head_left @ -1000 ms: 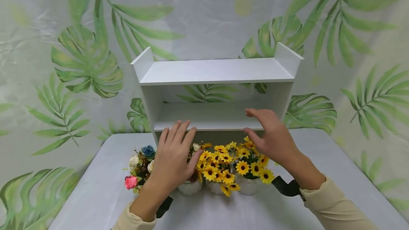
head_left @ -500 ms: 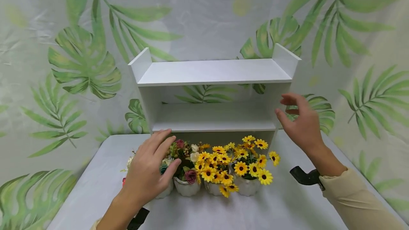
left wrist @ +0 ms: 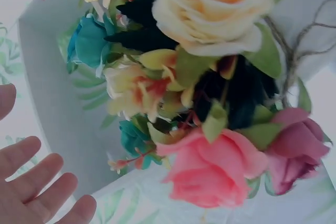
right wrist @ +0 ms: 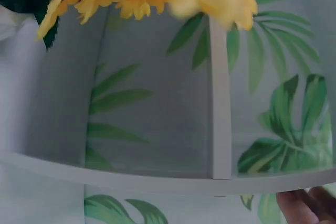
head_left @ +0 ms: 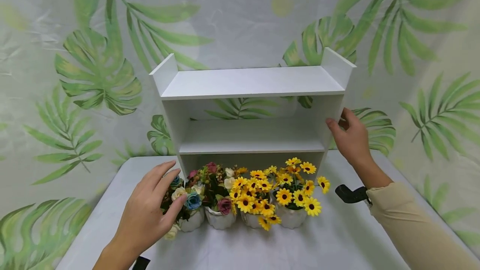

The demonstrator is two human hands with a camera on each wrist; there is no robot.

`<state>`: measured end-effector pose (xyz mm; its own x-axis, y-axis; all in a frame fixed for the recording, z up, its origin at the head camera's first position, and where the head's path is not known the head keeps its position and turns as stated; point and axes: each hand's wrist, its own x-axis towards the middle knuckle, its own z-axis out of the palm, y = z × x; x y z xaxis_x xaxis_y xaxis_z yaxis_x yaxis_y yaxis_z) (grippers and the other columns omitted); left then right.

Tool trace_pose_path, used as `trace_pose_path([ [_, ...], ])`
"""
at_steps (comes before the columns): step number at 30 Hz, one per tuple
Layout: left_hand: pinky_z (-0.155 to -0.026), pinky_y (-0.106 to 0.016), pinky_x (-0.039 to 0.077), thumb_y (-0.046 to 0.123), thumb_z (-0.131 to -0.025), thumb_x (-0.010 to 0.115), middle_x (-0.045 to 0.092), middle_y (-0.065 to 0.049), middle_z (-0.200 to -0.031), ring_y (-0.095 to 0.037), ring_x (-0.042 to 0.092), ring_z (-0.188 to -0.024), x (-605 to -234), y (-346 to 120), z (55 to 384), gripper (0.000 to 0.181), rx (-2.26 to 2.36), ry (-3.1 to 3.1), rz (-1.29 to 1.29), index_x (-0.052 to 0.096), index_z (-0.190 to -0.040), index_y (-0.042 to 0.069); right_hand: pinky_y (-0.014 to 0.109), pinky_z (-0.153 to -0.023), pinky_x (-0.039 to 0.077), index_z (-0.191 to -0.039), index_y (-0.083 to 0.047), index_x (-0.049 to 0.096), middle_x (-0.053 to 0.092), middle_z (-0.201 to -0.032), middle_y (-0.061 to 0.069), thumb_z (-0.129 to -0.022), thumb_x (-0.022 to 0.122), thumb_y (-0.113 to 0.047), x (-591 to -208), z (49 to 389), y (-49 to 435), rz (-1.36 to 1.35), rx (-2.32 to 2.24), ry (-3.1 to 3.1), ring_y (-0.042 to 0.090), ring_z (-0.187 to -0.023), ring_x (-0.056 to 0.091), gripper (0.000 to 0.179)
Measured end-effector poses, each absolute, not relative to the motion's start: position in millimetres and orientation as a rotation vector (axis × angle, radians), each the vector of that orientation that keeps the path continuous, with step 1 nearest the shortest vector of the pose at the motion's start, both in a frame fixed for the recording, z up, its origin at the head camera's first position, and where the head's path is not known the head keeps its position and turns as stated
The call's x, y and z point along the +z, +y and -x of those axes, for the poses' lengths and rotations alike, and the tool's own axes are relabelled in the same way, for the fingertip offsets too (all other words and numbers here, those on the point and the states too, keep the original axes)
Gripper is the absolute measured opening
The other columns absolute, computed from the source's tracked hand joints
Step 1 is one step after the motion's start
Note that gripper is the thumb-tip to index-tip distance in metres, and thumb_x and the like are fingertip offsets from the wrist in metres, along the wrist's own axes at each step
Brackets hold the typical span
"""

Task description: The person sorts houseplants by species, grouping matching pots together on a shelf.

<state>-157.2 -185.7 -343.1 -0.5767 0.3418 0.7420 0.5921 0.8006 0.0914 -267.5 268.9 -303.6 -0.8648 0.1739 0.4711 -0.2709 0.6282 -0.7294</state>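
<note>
Left grip (head_left: 144,205) splayed, ruffled roses (left wrist: 212,169), smooth shelf (head_left: 251,81)

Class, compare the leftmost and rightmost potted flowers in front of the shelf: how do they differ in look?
The leftmost potted flowers show layered, rose-like blooms, including cream and blue; the rightmost potted flowers are daisy-like and yellow with dark centres. In the head view, the left hand partly hides the leftmost, while no hand covers the rightmost. Both stand in whitish pots on the table.
</note>
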Motion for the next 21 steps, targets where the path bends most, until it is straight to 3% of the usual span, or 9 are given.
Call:
trace_pose_path([
  [4, -0.1, -0.05, 0.044, 0.057, -0.101, 0.042, 0.057, -0.015, -0.139, -0.035, 0.054, -0.126, -344.2, -189.0, 155.6, 0.064, -0.428, -2.237, 0.682, 0.061, -0.127, 0.002, 0.059, -0.101, 0.049, -0.152, -0.008, 0.037, 0.048, -0.149, 0.021, -0.103, 0.05, -0.038, -304.3, 267.7, 273.2, -0.052, 1.189, -2.369, 0.044, -0.132, 0.052, 0.059],
  [7, -0.1, -0.049, 0.043, 0.056, -0.101, 0.043, 0.058, -0.015, -0.139, -0.035, 0.054, -0.126, -344.5, -192.9, 154.2, 0.062, -0.432, -2.232, 0.67, 0.061, -0.127, 0.003, 0.032, -0.091, 0.057, -0.15, -0.009, 0.041, 0.05, -0.147, 0.021, -0.102, 0.052, -0.039, -303.6, 268.7, 276.7, -0.05, 1.208, -2.39, 0.041, -0.131, 0.053, 0.058],
  [9, -0.101, -0.046, 0.042, 0.057, -0.101, 0.042, 0.058, -0.015, -0.138, -0.035, 0.054, -0.125, -344.1, -196.1, 153.6, 0.064, -0.439, -2.226, 0.658, 0.062, -0.127, 0.002, 0.014, -0.08, 0.052, -0.149, -0.009, 0.042, 0.05, -0.147, 0.02, -0.101, 0.053, -0.039, -303.1, 270.0, 279.1, -0.053, 1.227, -2.406, 0.04, -0.131, 0.053, 0.058],
  [11, -0.105, -0.038, 0.039, 0.058, -0.1, 0.039, 0.058, -0.015, -0.138, -0.036, 0.053, -0.125, -343.6, -200.2, 152.9, 0.066, -0.447, -2.22, 0.645, 0.062, -0.127, 0.002, 0.005, -0.073, 0.045, -0.149, -0.009, 0.042, 0.05, -0.147, 0.021, -0.101, 0.053, -0.039, -303.6, 271.2, 280.6, -0.053, 1.254, -2.413, 0.04, -0.131, 0.053, 0.058],
  [17, -0.114, -0.012, 0.027, 0.052, -0.101, 0.046, 0.064, -0.016, -0.126, -0.033, 0.056, -0.115, -351.5, -215.3, 147.1, 0.059, -0.522, -2.111, 0.714, 0.066, -0.12, 0.0, 0.003, -0.072, 0.045, -0.15, -0.01, 0.041, 0.048, -0.148, 0.021, -0.101, 0.053, -0.04, -304.4, 272.8, 283.1, -0.05, 1.293, -2.43, 0.039, -0.133, 0.051, 0.059],
  [21, -0.108, -0.011, 0.035, 0.04, -0.101, 0.052, 0.071, -0.012, -0.106, -0.023, 0.061, -0.1, -376.3, -221.3, 137.7, 0.045, -0.562, -1.991, 0.896, 0.073, -0.104, 0.001, 0.003, -0.073, 0.047, -0.151, -0.011, 0.04, 0.048, -0.149, 0.02, -0.1, 0.055, -0.041, -303.0, 274.1, 284.1, -0.055, 1.302, -2.442, 0.036, -0.131, 0.052, 0.06],
])
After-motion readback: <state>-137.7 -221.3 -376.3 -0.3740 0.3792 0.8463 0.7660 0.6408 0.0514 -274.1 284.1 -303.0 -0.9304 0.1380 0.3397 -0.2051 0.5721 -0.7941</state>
